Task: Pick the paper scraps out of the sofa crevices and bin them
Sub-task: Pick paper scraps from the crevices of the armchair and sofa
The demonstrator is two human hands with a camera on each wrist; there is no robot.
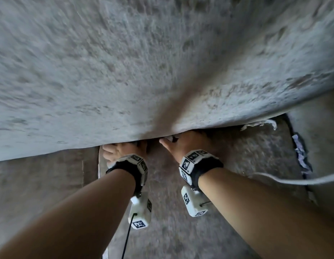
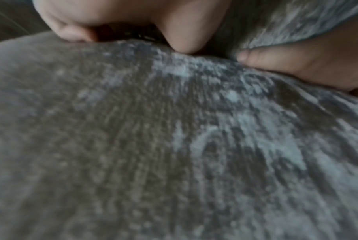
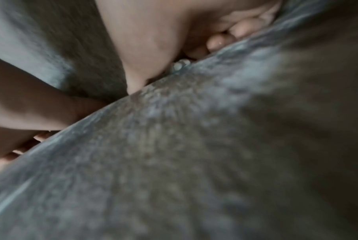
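Both hands sit at the lower edge of the big grey sofa cushion (image 1: 162, 62), which fills the upper part of the head view. Left hand (image 1: 123, 150) is at that edge, fingers curled onto the cushion fabric and gripping it; fingertips go under the edge and are hidden. Right hand (image 1: 179, 142) is just beside it at the same edge, fingers tucked into the crevice. In the right wrist view a small white paper scrap (image 3: 179, 64) shows between thumb and fingers, pinched, right against the cushion. A longer torn paper scrap (image 1: 259, 125) lies along the cushion's lower edge, further out beyond the right hand. Crumpled printed paper (image 1: 300, 154) is wedged in the side crevice below the cushion's right corner. Brown seat base (image 1: 237, 156) lies below the cushion, under both forearms. Each wrist carries a marker-tagged band. Both wrist views are blurred.
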